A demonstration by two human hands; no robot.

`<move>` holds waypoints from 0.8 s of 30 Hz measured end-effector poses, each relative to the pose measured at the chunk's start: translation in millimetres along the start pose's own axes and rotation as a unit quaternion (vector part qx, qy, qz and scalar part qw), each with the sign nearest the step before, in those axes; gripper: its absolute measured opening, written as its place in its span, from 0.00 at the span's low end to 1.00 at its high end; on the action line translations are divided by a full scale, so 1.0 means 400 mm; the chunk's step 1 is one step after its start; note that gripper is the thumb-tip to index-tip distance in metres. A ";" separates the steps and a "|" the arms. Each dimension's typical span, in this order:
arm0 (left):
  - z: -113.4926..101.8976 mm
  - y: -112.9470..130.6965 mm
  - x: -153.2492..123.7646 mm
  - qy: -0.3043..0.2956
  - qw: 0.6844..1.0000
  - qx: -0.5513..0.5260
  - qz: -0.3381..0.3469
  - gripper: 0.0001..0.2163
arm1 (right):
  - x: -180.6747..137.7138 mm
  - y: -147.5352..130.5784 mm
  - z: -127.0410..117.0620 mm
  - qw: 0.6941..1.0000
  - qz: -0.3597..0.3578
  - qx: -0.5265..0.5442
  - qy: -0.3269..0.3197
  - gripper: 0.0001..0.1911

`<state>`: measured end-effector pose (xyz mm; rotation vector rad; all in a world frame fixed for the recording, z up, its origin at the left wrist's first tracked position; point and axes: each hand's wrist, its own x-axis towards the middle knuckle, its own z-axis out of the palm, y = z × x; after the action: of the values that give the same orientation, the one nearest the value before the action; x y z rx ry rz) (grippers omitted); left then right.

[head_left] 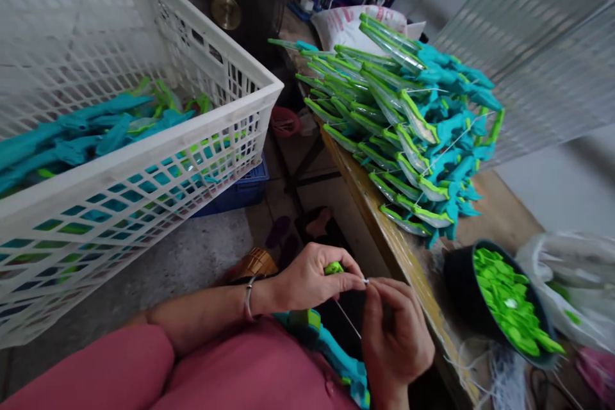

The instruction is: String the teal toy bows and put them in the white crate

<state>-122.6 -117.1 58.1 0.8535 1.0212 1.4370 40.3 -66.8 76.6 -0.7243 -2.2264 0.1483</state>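
Note:
My left hand (314, 277), with a bracelet at the wrist, is closed around a small bright green plastic piece (333, 268). Its thumb and forefinger meet the fingertips of my right hand (398, 327) at a short white string end (366, 281). The right fingers pinch that string. A thin length of white string (348, 319) runs slantwise below the hands. Across my lap lies a turquoise and green plastic part (339, 349), partly hidden by my hands and the pink clothing.
A white slatted crate (211, 122) holding turquoise and green parts stands left. On the wooden table (504, 205) lies a stack of similar parts (398, 122), strung together. A black bowl (461, 275) of green pieces and a clear plastic bag (576, 282) are at right.

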 end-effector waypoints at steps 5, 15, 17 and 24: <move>-0.008 0.014 -0.005 -0.025 0.999 0.028 0.012 0.08 | -0.006 -0.007 -0.003 0.999 0.037 0.026 0.003 0.04; -0.011 0.003 -0.004 -0.017 0.996 0.080 0.034 0.10 | -0.003 -0.003 -0.005 0.996 0.017 0.070 -0.043 0.11; -0.009 0.003 -0.004 -0.023 0.996 0.072 0.040 0.10 | 0.002 -0.003 -0.001 0.996 0.000 0.071 -0.056 0.12; -0.009 -0.005 -0.002 -0.008 0.994 0.094 0.050 0.12 | 0.015 0.001 -0.012 0.996 -0.003 0.067 -0.055 0.09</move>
<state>-125.3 -118.4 55.1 1.0630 1.1273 1.4308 40.6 -63.9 83.5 -0.6491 -2.2969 0.3381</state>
